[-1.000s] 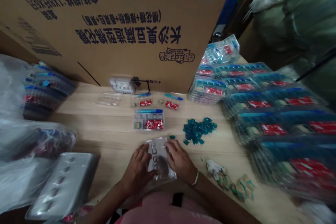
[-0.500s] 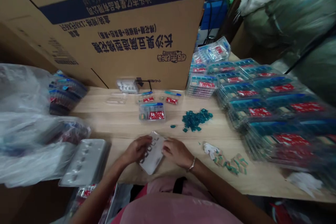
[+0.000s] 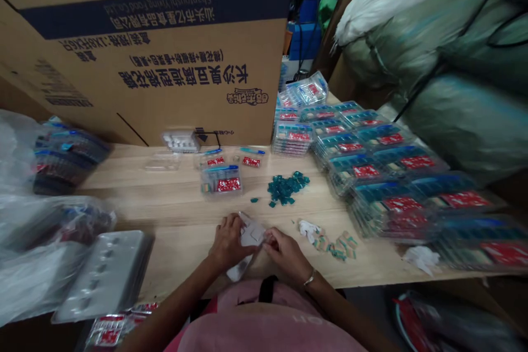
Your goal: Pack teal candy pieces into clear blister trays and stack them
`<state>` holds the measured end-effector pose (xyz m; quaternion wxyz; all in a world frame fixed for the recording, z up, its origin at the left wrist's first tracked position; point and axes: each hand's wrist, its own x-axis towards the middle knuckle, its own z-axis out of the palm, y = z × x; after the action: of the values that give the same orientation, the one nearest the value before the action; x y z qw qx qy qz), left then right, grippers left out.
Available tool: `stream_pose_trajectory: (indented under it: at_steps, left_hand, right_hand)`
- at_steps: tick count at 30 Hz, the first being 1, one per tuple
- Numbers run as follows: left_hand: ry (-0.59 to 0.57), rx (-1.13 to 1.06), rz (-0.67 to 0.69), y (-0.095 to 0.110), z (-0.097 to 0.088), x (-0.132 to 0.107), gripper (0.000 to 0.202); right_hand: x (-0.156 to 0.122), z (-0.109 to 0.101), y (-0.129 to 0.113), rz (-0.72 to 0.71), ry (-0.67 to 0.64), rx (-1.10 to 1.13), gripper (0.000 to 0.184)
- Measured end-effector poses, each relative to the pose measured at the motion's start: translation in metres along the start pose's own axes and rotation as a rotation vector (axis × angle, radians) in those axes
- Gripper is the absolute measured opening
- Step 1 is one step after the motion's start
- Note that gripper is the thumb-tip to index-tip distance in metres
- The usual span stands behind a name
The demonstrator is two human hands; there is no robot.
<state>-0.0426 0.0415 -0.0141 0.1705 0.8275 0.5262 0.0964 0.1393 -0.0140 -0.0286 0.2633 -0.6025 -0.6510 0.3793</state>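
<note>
Right, plastic tray [image 3: 253, 232] is tilted by the table's [image 3: 177, 214] near edge, around mid-length. Left hand [image 3: 226, 241] clamps its left side, fingers part-curled; right hand [image 3: 284, 250] pinches the right rim, fingertips almost together. I'd steady with the left, work that rim gently, avoid flexing likely thin plastic. Long axis seems to run obliquely, away and rightward from near edge; front end unclear.
</note>
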Motion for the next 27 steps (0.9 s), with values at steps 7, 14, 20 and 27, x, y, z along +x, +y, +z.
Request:
stream_pose_trajectory:
  at_steps: [7, 14, 20, 27]
  left_hand:
    - [-0.164, 0.206, -0.341, 0.021, -0.011, 0.003, 0.061]
    - [-0.154, 0.258, -0.411, 0.008, -0.027, -0.02, 0.038]
    - [0.129, 0.172, 0.203, -0.032, 0.014, -0.04, 0.053]
    - [0.26, 0.378, 0.454, -0.046, 0.044, -0.048, 0.046]
  right_hand:
    - [0.03, -0.004, -0.014, -0.195, -0.025, -0.317, 0.022]
    - [0.06, 0.006, -0.032, -0.44, -0.046, -0.54, 0.011]
    - [0.019, 0.01, -0.015, -0.425, -0.134, -0.402, 0.061]
    - [-0.001, 0.015, 0.003, -0.359, -0.098, -0.473, 0.079]
